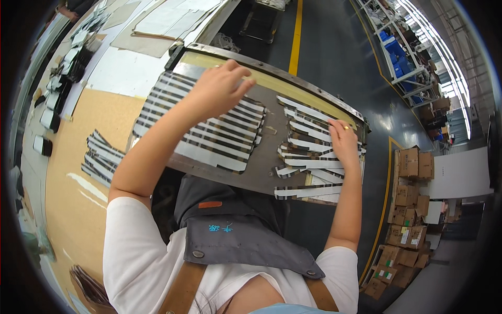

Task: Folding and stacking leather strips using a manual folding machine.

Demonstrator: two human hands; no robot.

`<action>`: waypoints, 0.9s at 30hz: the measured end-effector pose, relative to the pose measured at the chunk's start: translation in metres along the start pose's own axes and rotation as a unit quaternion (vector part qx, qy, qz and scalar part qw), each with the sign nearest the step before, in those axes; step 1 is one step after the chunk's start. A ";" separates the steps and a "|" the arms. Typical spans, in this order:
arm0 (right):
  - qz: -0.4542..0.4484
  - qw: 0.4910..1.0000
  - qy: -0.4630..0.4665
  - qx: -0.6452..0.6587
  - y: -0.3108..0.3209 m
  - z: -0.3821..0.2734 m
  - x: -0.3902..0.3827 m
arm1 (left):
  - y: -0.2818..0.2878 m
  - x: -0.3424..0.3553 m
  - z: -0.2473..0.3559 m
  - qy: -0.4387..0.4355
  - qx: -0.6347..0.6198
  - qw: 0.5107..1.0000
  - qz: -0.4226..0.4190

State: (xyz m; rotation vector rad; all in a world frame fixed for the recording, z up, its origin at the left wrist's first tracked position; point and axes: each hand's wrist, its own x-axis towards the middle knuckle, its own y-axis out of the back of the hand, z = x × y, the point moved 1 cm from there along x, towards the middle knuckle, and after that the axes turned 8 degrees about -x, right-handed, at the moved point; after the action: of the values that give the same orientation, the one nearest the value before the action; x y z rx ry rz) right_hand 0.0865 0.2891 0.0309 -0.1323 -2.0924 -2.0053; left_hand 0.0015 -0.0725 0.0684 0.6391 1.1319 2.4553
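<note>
My left hand (222, 86) hovers above the upper part of a row of neatly lined-up white strips with dark bands (198, 138) on a metal plate (261, 180); its fingers are loosely bent and apart, with nothing visible in them. My right hand (342, 144) is lowered onto a looser, fanned pile of similar strips (308, 133) at the plate's right, fingertips together on one strip. A yellowish band (198, 61) runs along the plate's far side inside a metal rail. Another small bundle of banded strips (97, 157) lies on the tan board (73, 209) to my left.
Small dark pieces (68, 68) line the left worktable beside paper sheets (125, 68). Beyond the plate is a floor with yellow lines (295, 42) and a cart (261, 21). Shelving with blue bins (397, 57) and stacked cardboard boxes (410, 162) stand to the right. Another person's hand (72, 13) shows top left.
</note>
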 end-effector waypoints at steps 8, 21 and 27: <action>0.004 0.971 0.135 0.196 0.034 -0.140 0.012 | 0.038 -0.084 -0.013 0.092 -0.125 0.986 0.064; 0.084 0.922 0.376 0.034 -0.017 -0.291 -0.010 | 0.050 -0.166 0.001 0.072 -0.229 0.969 -0.050; -0.019 0.927 0.242 0.286 -0.025 -0.273 0.024 | 0.020 -0.167 0.013 -0.017 -0.132 0.989 -0.062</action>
State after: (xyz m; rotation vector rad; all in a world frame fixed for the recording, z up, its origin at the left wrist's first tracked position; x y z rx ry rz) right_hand 0.0880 0.0141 0.0204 0.4609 -2.2255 -1.1880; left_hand 0.1447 -0.1596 0.0500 0.5112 0.7878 2.4212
